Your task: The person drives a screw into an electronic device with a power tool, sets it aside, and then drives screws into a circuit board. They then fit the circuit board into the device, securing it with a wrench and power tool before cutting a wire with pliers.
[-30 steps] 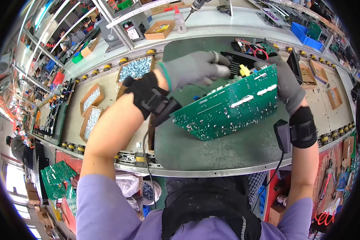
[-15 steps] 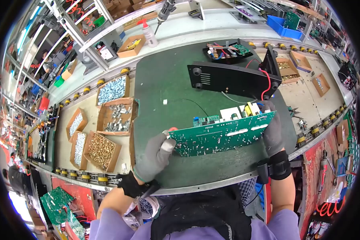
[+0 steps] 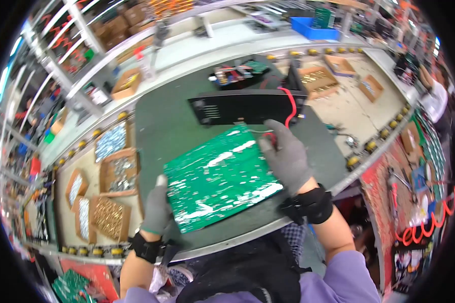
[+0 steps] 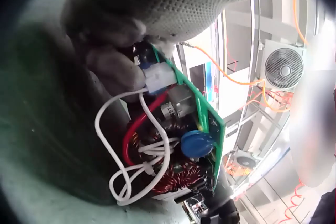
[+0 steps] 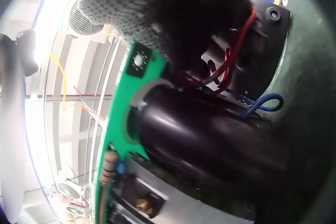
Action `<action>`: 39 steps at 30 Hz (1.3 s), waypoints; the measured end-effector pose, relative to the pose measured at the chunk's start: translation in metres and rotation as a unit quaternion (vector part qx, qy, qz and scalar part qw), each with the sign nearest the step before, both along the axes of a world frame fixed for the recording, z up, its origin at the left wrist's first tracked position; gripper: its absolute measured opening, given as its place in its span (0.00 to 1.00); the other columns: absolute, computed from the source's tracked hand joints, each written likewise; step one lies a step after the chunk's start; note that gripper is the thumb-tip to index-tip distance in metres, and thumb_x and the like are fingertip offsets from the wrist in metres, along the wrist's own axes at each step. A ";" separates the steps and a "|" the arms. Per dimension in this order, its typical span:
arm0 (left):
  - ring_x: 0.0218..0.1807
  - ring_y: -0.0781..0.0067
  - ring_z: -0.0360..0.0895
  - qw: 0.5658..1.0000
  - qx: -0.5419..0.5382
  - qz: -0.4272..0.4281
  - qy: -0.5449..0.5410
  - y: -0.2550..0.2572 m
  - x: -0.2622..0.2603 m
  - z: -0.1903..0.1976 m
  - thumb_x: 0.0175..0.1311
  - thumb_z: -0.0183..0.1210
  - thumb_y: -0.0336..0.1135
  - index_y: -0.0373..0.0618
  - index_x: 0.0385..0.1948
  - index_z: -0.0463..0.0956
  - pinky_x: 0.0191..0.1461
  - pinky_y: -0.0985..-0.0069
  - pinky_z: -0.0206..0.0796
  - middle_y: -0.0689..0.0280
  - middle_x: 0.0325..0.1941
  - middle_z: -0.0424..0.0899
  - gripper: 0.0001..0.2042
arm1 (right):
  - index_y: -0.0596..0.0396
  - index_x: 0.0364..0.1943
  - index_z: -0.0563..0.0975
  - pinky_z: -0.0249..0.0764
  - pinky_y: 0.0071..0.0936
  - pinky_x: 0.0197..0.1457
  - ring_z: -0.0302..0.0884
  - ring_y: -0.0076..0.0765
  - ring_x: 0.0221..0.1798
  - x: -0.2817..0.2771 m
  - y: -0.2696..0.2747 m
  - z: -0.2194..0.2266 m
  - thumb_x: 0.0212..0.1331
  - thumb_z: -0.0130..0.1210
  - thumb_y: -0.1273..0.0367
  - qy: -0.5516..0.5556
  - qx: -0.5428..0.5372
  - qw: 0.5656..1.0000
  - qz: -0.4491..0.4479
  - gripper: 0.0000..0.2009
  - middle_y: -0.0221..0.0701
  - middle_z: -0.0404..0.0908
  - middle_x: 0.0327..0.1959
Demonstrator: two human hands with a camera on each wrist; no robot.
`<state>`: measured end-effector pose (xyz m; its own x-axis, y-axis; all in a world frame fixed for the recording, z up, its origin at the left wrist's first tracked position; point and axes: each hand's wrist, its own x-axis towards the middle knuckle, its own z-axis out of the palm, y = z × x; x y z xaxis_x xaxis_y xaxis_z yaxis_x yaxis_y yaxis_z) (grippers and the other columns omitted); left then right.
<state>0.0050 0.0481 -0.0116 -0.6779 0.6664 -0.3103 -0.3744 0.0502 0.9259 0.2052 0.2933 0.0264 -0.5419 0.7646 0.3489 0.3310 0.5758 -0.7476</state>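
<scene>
A green circuit board (image 3: 217,177) is held tilted over the dark mat, solder side up in the head view. The gloved left hand (image 3: 157,209) grips its left edge; in the left wrist view that hand's fingers (image 4: 113,69) curl under the board beside a white connector (image 4: 160,77), a coil and white wires. The gloved right hand (image 3: 287,156) grips the right edge near a red wire (image 3: 291,108). In the right wrist view its fingers are dark, above a large black cylindrical part (image 5: 205,134) on the board. A black metal casing (image 3: 247,107) stands behind the board.
An open black unit with wires (image 3: 237,74) lies at the mat's back. Boxes of brass screws (image 3: 108,217), metal clips (image 3: 119,174) and silvery parts (image 3: 111,141) stand left. More small boxes (image 3: 318,81) are right; a blue bin (image 3: 316,31) is behind. Rollers line the edges.
Since half a second ago, the board has tipped flatter, showing more of its solder side, while both hands keep hold of it. The head view has shifted. Earlier, the left hand came down to the board's left edge.
</scene>
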 end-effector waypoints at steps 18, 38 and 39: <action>0.32 0.81 0.75 0.997 -0.013 -0.017 0.080 0.027 0.025 0.011 0.77 0.42 0.48 0.38 0.42 0.78 0.40 0.78 0.69 0.69 0.34 0.81 0.22 | 0.48 0.51 0.75 0.69 0.48 0.55 0.73 0.54 0.54 0.364 0.108 -0.055 0.57 0.58 0.59 -0.425 0.057 0.828 -0.362 0.19 0.45 0.76 0.49; 0.21 0.86 0.72 0.944 -0.228 0.158 0.179 -0.129 -0.091 0.020 0.70 0.51 0.34 0.40 0.49 0.77 0.22 0.86 0.61 0.70 0.26 0.78 0.12 | 0.53 0.62 0.66 0.68 0.41 0.60 0.69 0.58 0.57 0.190 0.088 -0.033 0.60 0.51 0.72 -0.342 0.155 0.922 -0.096 0.23 0.50 0.67 0.58; 0.23 0.83 0.75 0.930 -0.275 0.132 0.204 -0.125 -0.093 0.019 0.68 0.53 0.34 0.43 0.47 0.78 0.26 0.83 0.65 0.68 0.26 0.79 0.11 | 0.51 0.70 0.59 0.67 0.41 0.61 0.68 0.58 0.59 0.187 0.088 -0.043 0.62 0.51 0.71 -0.381 0.173 0.884 -0.206 0.29 0.52 0.66 0.60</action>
